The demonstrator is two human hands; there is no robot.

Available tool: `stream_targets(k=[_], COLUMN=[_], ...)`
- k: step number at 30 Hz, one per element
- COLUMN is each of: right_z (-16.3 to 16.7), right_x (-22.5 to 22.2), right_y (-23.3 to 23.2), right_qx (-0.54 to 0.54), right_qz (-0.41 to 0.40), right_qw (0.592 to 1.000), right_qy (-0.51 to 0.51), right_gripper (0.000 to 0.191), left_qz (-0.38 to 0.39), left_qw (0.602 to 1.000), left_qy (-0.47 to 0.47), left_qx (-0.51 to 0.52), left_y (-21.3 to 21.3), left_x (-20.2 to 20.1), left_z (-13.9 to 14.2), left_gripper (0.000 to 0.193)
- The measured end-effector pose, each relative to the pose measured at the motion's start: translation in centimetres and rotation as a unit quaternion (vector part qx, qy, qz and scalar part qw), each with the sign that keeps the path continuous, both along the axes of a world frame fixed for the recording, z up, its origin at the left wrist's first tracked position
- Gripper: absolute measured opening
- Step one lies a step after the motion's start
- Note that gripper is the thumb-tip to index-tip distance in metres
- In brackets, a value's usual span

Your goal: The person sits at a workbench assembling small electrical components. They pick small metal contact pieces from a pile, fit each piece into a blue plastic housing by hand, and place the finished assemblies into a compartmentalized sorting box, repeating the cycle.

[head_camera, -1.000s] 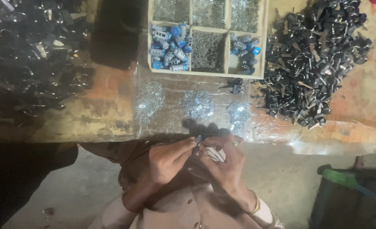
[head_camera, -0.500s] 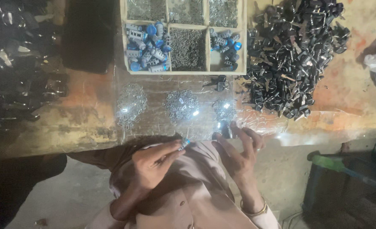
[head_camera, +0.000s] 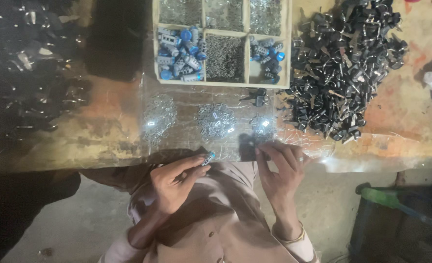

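A worn wooden workbench [head_camera: 104,131] under a clear plastic sheet fills the head view; a large heap of black-headed keys [head_camera: 342,63] lies at the far right, a darker heap of parts [head_camera: 26,73] at the far left; between them a divided wooden tray [head_camera: 221,41] holds blue-capped lock cylinders [head_camera: 179,53] in its near-left compartment, fine metal bits in the middle, more cylinders [head_camera: 267,53] at the near right; just beside the tray's near wall lies a lone key [head_camera: 257,97]; three small piles of bright metal pieces [head_camera: 216,119] sit on the plastic nearer the person. The left hand [head_camera: 174,182] is closed, thumb and fingers pinching a small blue-tipped lock cylinder [head_camera: 207,158] at the bench edge, its long axis slanting up and to the right, toward the other hand. The right hand [head_camera: 279,168] rests with fingers loosely spread on the rightmost pile [head_camera: 262,124]; whether it has hold of a piece cannot be told; it is the nearer hand to that pile and to the keys.
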State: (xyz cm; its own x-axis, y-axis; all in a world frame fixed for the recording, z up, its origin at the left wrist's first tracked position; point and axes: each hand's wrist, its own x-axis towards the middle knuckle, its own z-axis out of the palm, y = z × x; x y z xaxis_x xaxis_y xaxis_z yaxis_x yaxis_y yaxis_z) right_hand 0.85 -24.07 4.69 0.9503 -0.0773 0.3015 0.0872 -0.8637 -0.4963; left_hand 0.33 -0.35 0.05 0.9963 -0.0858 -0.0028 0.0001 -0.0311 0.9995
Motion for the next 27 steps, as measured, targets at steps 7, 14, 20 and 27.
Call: stream_targets(k=[7, 14, 20, 27], right_z=[0.8, 0.0, 0.1, 0.9], right_x=[-0.8, -0.7, -0.4, 1.3], right_y=[4.0, 5.4, 5.2, 5.5], right_qx=[0.209, 0.263, 0.074, -0.041], right_qz=[0.083, 0.056, 0.124, 0.168], right_qw=[0.967, 0.955, 0.986, 0.984], right_qy=[0.117, 0.124, 0.079, 0.038], right_gripper=[0.016, 0.024, 0.027, 0.049], left_qz=[0.01, 0.011, -0.01, 0.033], left_qw=[0.998, 0.99, 0.977, 0.998], left_qy=[-0.006, -0.08, -0.156, -0.047], left_qx=[0.061, 0.116, 0.144, 0.026], left_y=[-0.3, -0.3, 0.4, 2.2], left_x=[0.3, 0.4, 0.5, 0.0], left_z=[0.6, 0.6, 0.7, 0.4], left_gripper=[0.024, 0.026, 0.026, 0.025])
